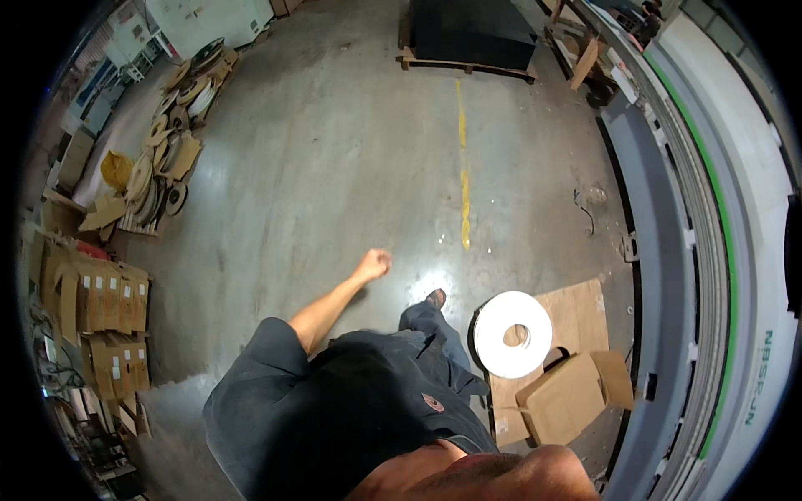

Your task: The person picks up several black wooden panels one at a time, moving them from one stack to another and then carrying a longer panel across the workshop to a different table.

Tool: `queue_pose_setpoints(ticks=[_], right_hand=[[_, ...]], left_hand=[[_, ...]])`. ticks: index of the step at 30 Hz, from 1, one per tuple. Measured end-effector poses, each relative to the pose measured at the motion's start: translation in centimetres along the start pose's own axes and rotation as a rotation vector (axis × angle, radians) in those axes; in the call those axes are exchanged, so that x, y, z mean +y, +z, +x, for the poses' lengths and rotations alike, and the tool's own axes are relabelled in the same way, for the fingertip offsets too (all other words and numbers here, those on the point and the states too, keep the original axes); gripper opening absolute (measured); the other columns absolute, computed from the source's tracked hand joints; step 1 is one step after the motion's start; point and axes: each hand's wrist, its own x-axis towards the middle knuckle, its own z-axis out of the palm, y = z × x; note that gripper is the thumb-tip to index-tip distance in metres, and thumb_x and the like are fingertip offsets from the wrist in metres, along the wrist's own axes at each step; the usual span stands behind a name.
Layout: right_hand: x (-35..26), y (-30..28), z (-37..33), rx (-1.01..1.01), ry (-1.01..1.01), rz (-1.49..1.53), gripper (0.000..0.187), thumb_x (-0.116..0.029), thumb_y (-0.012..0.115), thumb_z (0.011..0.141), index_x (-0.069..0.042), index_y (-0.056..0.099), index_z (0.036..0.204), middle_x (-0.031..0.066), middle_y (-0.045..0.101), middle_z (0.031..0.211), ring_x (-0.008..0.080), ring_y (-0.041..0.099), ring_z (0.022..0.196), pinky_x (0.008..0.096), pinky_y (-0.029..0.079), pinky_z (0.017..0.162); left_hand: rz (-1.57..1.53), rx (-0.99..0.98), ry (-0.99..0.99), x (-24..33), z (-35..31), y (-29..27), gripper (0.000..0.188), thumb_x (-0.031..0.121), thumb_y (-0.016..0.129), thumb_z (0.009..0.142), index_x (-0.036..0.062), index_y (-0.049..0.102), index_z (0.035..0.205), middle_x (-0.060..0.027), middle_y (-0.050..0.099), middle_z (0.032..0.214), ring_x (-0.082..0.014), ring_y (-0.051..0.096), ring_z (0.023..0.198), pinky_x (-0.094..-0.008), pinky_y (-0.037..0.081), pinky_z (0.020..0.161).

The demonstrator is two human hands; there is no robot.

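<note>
My left hand (374, 264) hangs in front of my body above the concrete floor (317, 167). Its fingers are curled into a loose fist, and nothing shows in it. It touches no object. My right hand is out of view. To the right of my legs, a large white roll (493, 344) with a round hole in its middle lies flat on a wooden board (581, 313). Beside the roll sits a brown cardboard box (564, 401) with a flap folded out.
A long grey machine (660, 217) with a green stripe runs along the right. Stacked cartons (113, 296) and a pile of reels (159, 159) line the left. A black block (472, 33) rests on a pallet ahead. A yellow line (464, 184) marks the floor.
</note>
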Motion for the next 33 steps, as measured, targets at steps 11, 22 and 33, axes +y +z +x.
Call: queue_pose_setpoints(ticks=[11,22,33], right_hand=[[-47.7,-22.6,31.3,0.31,-0.309,0.242,0.01,-0.01,0.055,0.095,-0.002,0.061,0.095,0.002,0.057,0.072,0.01,0.052,0.06,0.026,0.045,0.055],[-55.0,-29.3,48.3,0.117,-0.458,-0.222,0.025,-0.018,0.06,0.091,-0.002,0.07,0.107,0.0087,0.067,0.081,0.0202,0.062,0.075,0.0365,0.05,0.064],[-79.3,-37.6,66.4,-0.176,-0.097,-0.23,0.023,-0.017,0.057,0.091,0.001,0.068,0.099,0.0133,0.068,0.081,0.0211,0.064,0.069,0.0371,0.052,0.063]], left_hand=[[0.103,0.199,-0.691,4.3,11.1,2.5,0.02,0.006,0.058,0.082,-0.0011,0.063,0.063,-0.0158,0.061,0.06,-0.0238,0.062,0.052,-0.036,0.048,0.047],[-0.048,0.049,-0.404,26.3,49.9,7.9,0.026,0.017,0.067,0.084,-0.0002,0.07,0.103,-0.0103,0.072,0.083,-0.0162,0.068,0.072,-0.0321,0.054,0.064],[-0.381,0.299,-0.342,41.3,69.2,12.1,0.032,0.009,0.063,0.088,-0.0035,0.064,0.117,-0.0122,0.071,0.093,-0.0181,0.068,0.075,-0.0302,0.056,0.066]])
